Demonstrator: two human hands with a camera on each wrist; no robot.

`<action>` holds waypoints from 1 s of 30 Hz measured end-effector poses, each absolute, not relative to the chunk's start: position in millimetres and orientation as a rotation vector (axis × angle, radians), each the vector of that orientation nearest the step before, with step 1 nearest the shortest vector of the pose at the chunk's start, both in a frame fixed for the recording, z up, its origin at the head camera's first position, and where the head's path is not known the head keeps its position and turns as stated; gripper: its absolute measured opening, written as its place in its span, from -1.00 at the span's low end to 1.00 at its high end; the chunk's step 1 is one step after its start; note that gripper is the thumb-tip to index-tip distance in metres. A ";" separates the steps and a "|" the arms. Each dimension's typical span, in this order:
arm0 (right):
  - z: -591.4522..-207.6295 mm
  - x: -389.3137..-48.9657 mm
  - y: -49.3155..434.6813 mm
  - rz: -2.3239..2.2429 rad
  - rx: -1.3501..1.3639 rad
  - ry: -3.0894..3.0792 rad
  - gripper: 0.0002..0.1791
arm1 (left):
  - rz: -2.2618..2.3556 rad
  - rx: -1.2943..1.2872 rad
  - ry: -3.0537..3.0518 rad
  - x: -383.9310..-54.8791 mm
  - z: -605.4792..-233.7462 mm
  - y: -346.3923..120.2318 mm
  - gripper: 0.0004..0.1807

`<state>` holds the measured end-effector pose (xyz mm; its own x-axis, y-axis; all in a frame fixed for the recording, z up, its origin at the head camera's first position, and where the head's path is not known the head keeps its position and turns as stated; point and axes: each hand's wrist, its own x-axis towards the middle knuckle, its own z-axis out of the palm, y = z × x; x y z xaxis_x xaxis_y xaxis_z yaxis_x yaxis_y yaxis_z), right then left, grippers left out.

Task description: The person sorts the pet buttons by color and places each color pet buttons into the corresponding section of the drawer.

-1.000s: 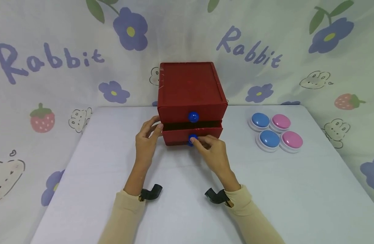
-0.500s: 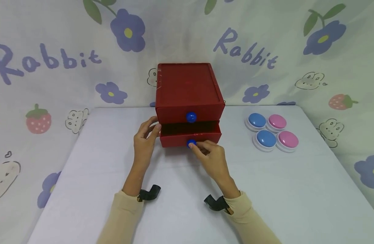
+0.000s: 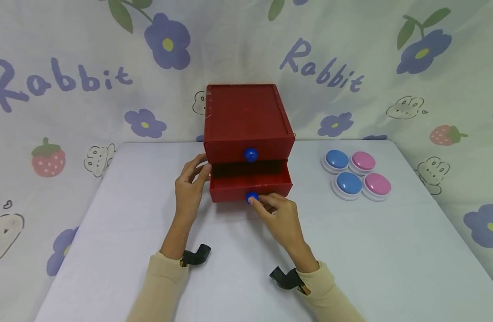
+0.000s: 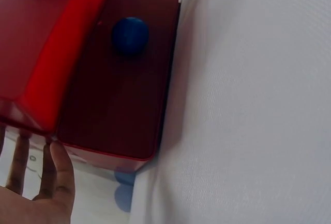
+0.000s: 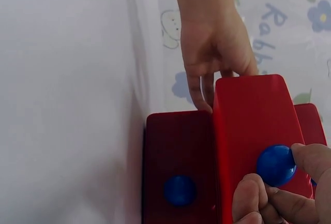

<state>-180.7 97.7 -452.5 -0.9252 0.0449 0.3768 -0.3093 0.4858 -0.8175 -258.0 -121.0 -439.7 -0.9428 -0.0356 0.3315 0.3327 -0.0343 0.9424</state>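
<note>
A red drawer cabinet [image 3: 246, 112] has its middle drawer [image 3: 230, 194] pulled part way out, the inside showing in the head view. The right hand [image 3: 285, 219] pinches that drawer's blue knob [image 5: 276, 165] between thumb and fingers. The left hand [image 3: 188, 192] stays at the cabinet's left side, its fingertips right at the drawer's edge in the left wrist view. Above, the top drawer with its blue knob [image 3: 251, 155] is closed. Under the pulled drawer, the closed bottom drawer [image 4: 114, 94] with a blue knob [image 4: 130, 36] shows in both wrist views; the head view hides it.
Two blue push buttons [image 3: 348, 183] and two pink push buttons [image 3: 377, 183] with white bases stand grouped on the white table [image 3: 371, 259], right of the cabinet. A printed curtain [image 3: 238, 40] hangs right behind the cabinet. Black camera mounts [image 3: 285, 278] sit at both wrists.
The right hand has drawn the middle drawer further out toward the person by its knob, so more of its inside shows. The left hand has stayed at the cabinet's side.
</note>
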 end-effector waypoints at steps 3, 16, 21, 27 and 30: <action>-454.0 -176.9 96.6 1.433 0.229 -2.390 -0.71 | -2.059 -0.305 -1.995 -257.0 -440.3 -122.3 -0.57; -459.2 -157.8 99.1 1.434 0.249 -2.356 -0.74 | -2.056 -0.315 -1.990 -256.7 -438.6 -120.1 -0.57; -460.7 -150.6 98.5 1.440 0.254 -2.355 -0.76 | -2.055 -0.303 -2.001 -256.3 -439.8 -120.8 -0.57; -461.7 -143.2 99.7 1.454 0.255 -2.338 -0.78 | -2.037 -0.302 -2.007 -256.3 -438.6 -119.7 -0.56; -461.6 -140.4 100.2 1.472 0.258 -2.335 -0.81 | -2.030 -0.302 -2.008 -256.3 -438.7 -119.2 -0.56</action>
<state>-140.4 100.2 -461.6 -0.9157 0.0401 0.3999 -0.3435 0.4386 -0.8304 -256.3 -119.2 -438.7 -0.9419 -0.0449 0.3330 0.3335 -0.0033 0.9428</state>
